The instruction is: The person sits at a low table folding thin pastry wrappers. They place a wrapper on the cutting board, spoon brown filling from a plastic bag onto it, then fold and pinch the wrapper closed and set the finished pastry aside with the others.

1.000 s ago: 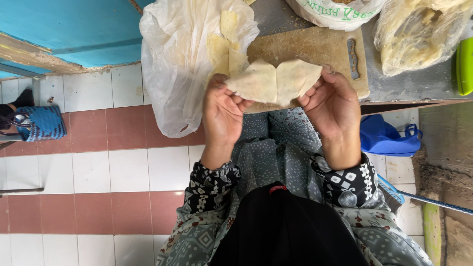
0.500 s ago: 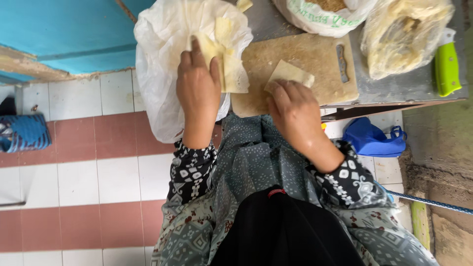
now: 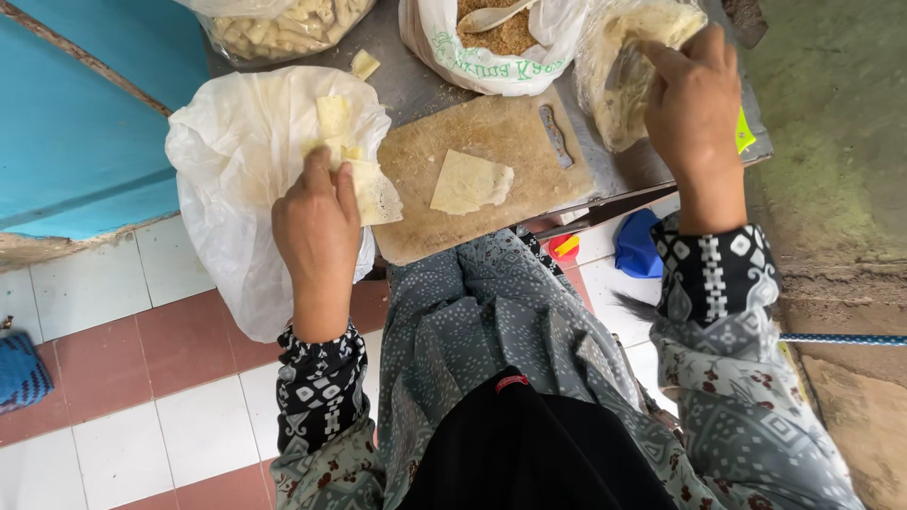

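My left hand (image 3: 318, 219) holds a thin pale sheet of dough (image 3: 370, 189) over a white plastic bag (image 3: 236, 161) at the left edge of a wooden cutting board (image 3: 487, 179). A folded dough sheet (image 3: 470, 181) lies on the board's middle. My right hand (image 3: 694, 109) reaches into a clear plastic bag (image 3: 614, 57) of pale sheets at the upper right, fingers closed on its contents or rim; which one I cannot tell.
A white bag of brown crumbly filling with a spoon (image 3: 496, 24) stands behind the board. Another bag of pale pieces (image 3: 274, 28) sits at the back left. A blue object (image 3: 638, 247) lies on the red and white tiled floor (image 3: 113, 387).
One second ago both hands held one dough sheet together. A folded sheet now lies on the board, the left hand has gone to the white bag and the right hand to the clear bag.
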`<state>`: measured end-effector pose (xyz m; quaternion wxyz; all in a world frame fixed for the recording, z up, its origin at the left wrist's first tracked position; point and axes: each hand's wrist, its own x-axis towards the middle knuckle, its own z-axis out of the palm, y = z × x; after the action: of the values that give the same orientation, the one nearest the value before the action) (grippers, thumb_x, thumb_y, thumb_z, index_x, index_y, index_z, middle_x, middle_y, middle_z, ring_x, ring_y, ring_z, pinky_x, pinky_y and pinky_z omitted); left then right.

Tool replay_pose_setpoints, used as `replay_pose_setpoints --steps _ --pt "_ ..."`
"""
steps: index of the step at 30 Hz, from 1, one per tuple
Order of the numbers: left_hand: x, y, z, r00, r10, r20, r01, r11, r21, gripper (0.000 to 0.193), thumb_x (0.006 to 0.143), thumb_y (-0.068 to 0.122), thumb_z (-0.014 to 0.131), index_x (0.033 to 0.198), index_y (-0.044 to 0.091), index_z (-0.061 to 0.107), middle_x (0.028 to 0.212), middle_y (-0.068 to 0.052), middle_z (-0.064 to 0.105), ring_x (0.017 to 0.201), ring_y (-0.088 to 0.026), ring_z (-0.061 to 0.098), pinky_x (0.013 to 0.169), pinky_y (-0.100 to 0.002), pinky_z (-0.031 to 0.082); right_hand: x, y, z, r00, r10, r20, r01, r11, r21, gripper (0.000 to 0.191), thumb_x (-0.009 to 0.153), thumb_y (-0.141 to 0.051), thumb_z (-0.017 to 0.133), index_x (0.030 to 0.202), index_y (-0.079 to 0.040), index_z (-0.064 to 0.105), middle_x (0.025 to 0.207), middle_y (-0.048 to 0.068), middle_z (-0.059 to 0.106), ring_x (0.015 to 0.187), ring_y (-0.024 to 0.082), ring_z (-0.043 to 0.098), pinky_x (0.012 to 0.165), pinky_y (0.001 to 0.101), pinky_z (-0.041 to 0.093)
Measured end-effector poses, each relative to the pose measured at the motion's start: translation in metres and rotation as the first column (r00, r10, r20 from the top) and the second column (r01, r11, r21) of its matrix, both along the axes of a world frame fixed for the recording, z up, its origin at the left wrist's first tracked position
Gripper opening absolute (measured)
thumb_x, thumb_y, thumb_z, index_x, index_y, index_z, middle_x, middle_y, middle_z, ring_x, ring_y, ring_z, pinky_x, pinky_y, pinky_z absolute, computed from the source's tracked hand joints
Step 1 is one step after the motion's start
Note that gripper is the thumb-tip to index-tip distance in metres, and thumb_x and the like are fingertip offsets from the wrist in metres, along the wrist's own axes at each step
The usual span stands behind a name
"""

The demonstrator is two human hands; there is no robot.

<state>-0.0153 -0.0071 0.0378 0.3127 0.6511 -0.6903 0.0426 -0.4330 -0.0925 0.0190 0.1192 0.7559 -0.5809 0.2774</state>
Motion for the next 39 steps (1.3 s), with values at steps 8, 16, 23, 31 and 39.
replay_pose_setpoints --steps 8,16,23,31,39 --pt "0.003 -0.002 0.0 0.984 0.161 0.073 -0.169 0.979 0.112 0.02 0.101 0.018 0.069 0.114 0.003 0.065 0.08 -0.012 0.071 0.071 -0.035 0.07 0.06 -0.045 0.051 0.002 -0.051 -0.026 0.949 -0.038 -0.314 0.08 0.989 0.123 0.024 0.091 -0.008 0.058 0.109 -0.005 0.073 0.111 0.018 0.057 0.106 0.039 0.058 0.084 0.0517 0.048" --pt "-0.004 0.002 0.019 0.966 0.203 0.16 -0.179 0.972 -0.153 0.01 0.098 0.013 0.072 0.104 0.005 0.069 0.098 -0.012 0.065 0.087 -0.031 0.068 0.07 -0.04 0.054 -0.003 -0.05 -0.013 0.999 0.012 -0.035 -0.005 0.98 0.199 0.024 0.098 -0.004 0.057 0.114 -0.009 0.074 0.12 0.02 0.058 0.112 0.042 0.06 0.091 0.0523 0.05" --pt "-0.02 0.01 0.008 0.996 0.071 0.06 -0.061 0.986 -0.154 0.017 0.105 0.012 0.072 0.121 0.007 0.073 0.108 -0.009 0.066 0.088 -0.024 0.064 0.075 -0.034 0.053 0.002 -0.053 -0.021 0.994 0.024 -0.105 -0.004 0.983 0.182 0.04 0.092 0.0 0.058 0.125 -0.012 0.077 0.118 0.019 0.06 0.108 0.041 0.061 0.087 0.0509 0.05" --pt "-0.079 0.031 -0.007 0.991 -0.111 -0.078 0.112 0.994 0.004 0.026 0.096 0.021 0.072 0.112 0.001 0.071 0.107 -0.012 0.064 0.097 -0.031 0.064 0.082 -0.044 0.051 -0.006 -0.036 -0.021 0.995 0.092 -0.045 -0.082 0.979 0.187 0.028 0.097 -0.002 0.058 0.113 -0.01 0.079 0.114 0.016 0.06 0.112 0.038 0.06 0.095 0.0475 0.052" --pt "-0.088 0.027 -0.014 0.985 -0.098 -0.141 0.106 0.993 0.048 0.023 0.093 0.019 0.074 0.11 0.005 0.068 0.106 -0.01 0.062 0.099 -0.031 0.064 0.085 -0.043 0.052 -0.001 -0.002 -0.021 0.97 0.069 -0.234 -0.047 0.994 0.097 0.026 0.095 -0.001 0.065 0.107 -0.016 0.083 0.109 0.011 0.059 0.103 0.034 0.058 0.086 0.0453 0.048"
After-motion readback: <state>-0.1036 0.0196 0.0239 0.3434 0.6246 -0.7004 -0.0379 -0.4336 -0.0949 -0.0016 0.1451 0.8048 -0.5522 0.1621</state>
